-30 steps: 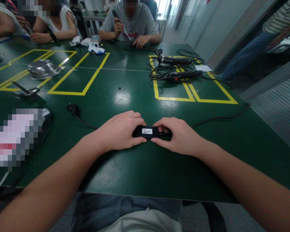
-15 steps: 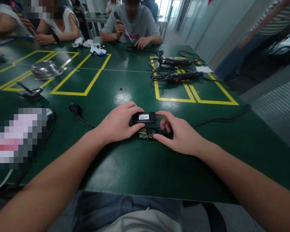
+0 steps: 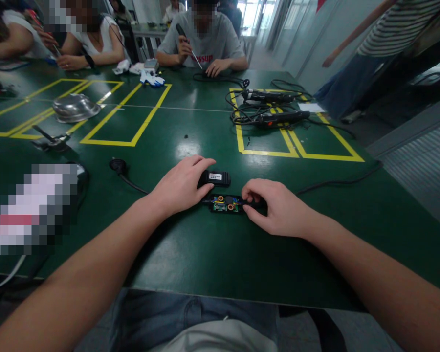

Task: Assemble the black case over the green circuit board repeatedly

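My left hand (image 3: 178,186) is open, thumb and fingers apart around the left end of a black ribbed cover (image 3: 224,179) with a white label. That cover lies just beyond an open black case (image 3: 225,210), which holds a green circuit board (image 3: 220,206) with copper-ringed coils. At the case's right end, my right hand (image 3: 278,205) is closed, with thumb and forefinger pinching where the black cable joins. Its other fingers curl inward. A black power plug (image 3: 118,165) on a cable rests left of my left hand.
Two black corded tools (image 3: 278,117) lie in yellow-taped areas at the right back. Left are a metal bowl (image 3: 76,107), a small metal part with a dark handle (image 3: 51,139) and a blurred-out object (image 3: 25,210). Across the table, a person (image 3: 201,44) holds a screwdriver; others sit left.
The cover has come down slightly left behind the case, and my left fingers have spread away from it. My right hand has left the cover and closed at the case's right end.
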Motion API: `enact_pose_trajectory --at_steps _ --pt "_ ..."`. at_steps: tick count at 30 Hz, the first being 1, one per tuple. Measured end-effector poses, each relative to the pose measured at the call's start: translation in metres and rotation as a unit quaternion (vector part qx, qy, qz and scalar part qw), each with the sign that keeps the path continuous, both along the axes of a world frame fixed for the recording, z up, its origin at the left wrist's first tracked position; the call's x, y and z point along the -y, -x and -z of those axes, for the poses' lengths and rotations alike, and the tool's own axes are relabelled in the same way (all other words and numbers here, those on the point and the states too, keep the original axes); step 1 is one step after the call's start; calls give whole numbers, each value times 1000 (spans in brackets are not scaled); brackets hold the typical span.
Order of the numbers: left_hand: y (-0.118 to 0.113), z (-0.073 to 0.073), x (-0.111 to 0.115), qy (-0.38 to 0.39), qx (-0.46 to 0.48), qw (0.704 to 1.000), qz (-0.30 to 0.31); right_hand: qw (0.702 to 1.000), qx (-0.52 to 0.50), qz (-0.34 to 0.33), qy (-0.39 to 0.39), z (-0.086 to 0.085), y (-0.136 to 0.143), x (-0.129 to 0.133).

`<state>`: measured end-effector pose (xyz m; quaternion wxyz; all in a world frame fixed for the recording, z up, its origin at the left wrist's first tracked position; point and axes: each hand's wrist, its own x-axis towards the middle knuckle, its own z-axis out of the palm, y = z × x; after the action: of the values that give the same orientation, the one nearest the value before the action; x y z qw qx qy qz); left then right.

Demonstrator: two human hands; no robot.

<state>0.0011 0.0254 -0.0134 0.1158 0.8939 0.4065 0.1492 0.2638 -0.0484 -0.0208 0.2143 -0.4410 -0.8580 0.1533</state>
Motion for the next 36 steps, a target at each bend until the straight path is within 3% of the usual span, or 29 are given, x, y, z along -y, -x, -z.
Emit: enact_pose_trajectory --at_steps 3,7,9,19,26,36 --pt "1 -12 7 -13 19 1000 -5 1000 3 -10 15 -3 -1 0" --pt "2 -25 16 110 -14 989 96 999 7 0 35 -5 0 1" --pt "2 -27 18 140 -37 983 114 999 13 -3 33 -6 0 2" --pt "1 -27 16 188 -28 977 92 1000 14 1 6 0 -2 1" --pt "6 -35 15 141 26 986 90 998 -37 -13 -40 -5 -3 1" --pt "8 -33 9 210 9 973 93 999 -15 -22 47 -8 -5 0"
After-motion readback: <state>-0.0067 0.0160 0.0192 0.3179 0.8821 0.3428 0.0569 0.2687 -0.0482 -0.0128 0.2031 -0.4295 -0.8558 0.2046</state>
